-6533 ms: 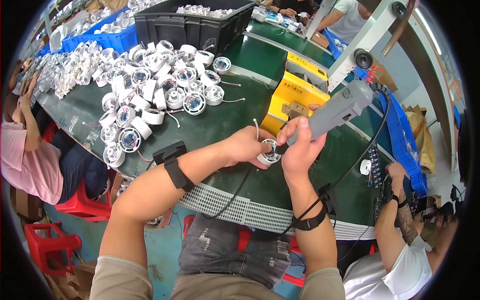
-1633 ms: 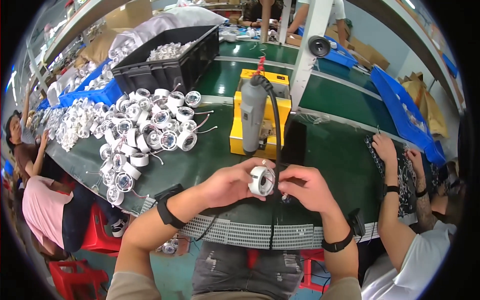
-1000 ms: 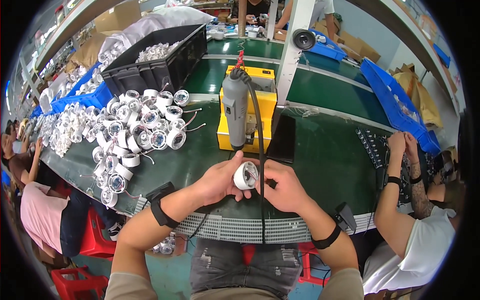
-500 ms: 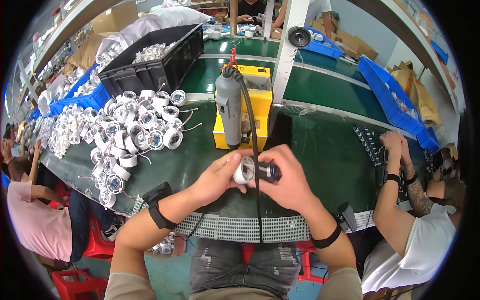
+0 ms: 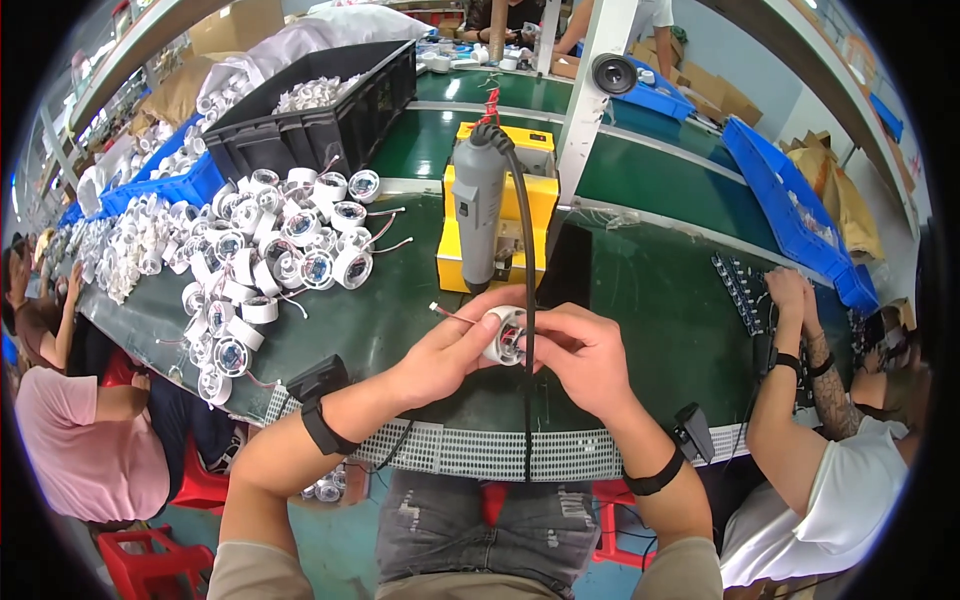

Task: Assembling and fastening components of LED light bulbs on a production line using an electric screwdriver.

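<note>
Left hand (image 5: pixel 447 352) is holding a white round housing (image 5: pixel 497 343), right hand (image 5: pixel 588 352) is working at its open side, grip unclear.

A red stool (image 5: pixel 165 572) stands at lower left, a blue tray (image 5: pixel 760 168) near a tan sack (image 5: pixel 832 205) at right.

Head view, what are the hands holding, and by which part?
The left hand holds a round white housing by its outer wall; the right hand is at its open face, but its grip cannot be told.
</note>
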Available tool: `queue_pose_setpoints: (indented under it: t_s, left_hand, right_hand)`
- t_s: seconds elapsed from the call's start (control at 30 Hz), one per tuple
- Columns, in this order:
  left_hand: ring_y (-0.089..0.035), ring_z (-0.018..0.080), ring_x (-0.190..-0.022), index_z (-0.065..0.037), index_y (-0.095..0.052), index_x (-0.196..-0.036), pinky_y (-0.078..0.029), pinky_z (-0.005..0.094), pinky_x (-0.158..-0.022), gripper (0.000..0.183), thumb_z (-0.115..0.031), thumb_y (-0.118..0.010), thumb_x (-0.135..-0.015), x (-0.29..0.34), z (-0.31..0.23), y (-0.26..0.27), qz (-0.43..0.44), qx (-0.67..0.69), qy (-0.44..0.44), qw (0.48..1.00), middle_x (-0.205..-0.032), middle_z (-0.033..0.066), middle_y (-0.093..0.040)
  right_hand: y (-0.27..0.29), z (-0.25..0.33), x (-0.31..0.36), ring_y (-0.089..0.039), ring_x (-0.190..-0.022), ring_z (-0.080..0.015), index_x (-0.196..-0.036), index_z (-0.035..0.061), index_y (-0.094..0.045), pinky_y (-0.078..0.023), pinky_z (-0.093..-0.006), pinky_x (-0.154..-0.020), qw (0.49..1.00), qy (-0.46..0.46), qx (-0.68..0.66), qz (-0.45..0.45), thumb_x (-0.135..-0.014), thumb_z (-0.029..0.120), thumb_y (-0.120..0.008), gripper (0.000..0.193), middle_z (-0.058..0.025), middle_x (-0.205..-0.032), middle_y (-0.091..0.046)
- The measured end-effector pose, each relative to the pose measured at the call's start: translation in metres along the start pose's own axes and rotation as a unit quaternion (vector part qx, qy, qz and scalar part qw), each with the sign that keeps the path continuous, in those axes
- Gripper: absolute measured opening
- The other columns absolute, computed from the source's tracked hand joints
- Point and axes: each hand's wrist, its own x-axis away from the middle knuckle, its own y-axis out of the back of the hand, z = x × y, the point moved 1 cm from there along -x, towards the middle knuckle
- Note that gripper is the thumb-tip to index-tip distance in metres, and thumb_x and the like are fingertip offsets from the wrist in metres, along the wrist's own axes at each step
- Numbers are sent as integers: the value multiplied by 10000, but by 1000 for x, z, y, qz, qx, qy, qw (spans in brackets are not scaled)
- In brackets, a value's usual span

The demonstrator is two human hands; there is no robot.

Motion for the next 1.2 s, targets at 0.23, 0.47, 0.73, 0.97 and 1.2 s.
queue_pose_setpoints:
  t_s: [0.23, 0.47, 0.73, 0.97, 1.2]
  left_hand:
    - [-441, 133, -1232, -130, -206, -1502, -398, 309, -1035, 489, -294, -316, -1055, 2, 2, -2, 33, 16, 19, 999, -1368, 54, -422]
    - [-407, 151, -1271, -146, -133, -1522, -357, 325, -1067, 543, -328, -329, -1049, 4, 2, -3, 56, 75, -1, 996, -1451, 57, -335]
    - [-555, 140, -1090, -34, -290, -1463, -531, 284, -870, 560, -187, -529, -980, -1, -2, 2, 12, -131, 26, 991, -1259, 93, -537]
    - [-596, 154, -1024, 3, -386, -1390, -562, 325, -893, 410, -64, -455, -991, -6, -4, 3, -15, -115, 35, 993, -1142, 82, -583]
    - [-612, 185, -1005, 16, -398, -1350, -549, 342, -925, 362, -90, -415, -1004, -11, 13, 19, -60, -86, 90, 990, -1162, 92, -573]
  right_hand:
    - [-5, -8, 4, -640, -732, -124, -912, -13, -684, -515, -232, -626, 995, 67, 73, -27, -759, -12, -756, 169, -50, -846, -638]
    - [-9, -4, 0, -632, -914, -171, -981, -19, -637, -516, -273, -761, 980, 125, 143, -57, -724, -9, -778, 294, -78, -1011, -598]
    - [-2, -11, -1, -627, -942, -166, -1032, -17, -645, -511, -282, -803, 989, 25, 142, 18, -791, -14, -711, 250, -76, -1031, -619]
    - [0, -5, -20, -626, -899, -186, -1110, -14, -609, -508, -291, -813, 968, 98, 208, -96, -807, 8, -692, 316, -100, -1098, -613]
    - [-48, 2, -80, -648, -979, -205, -1307, -17, -410, -495, -326, -873, 984, 52, 164, -45, -784, 136, -746, 641, -147, -1078, -654]
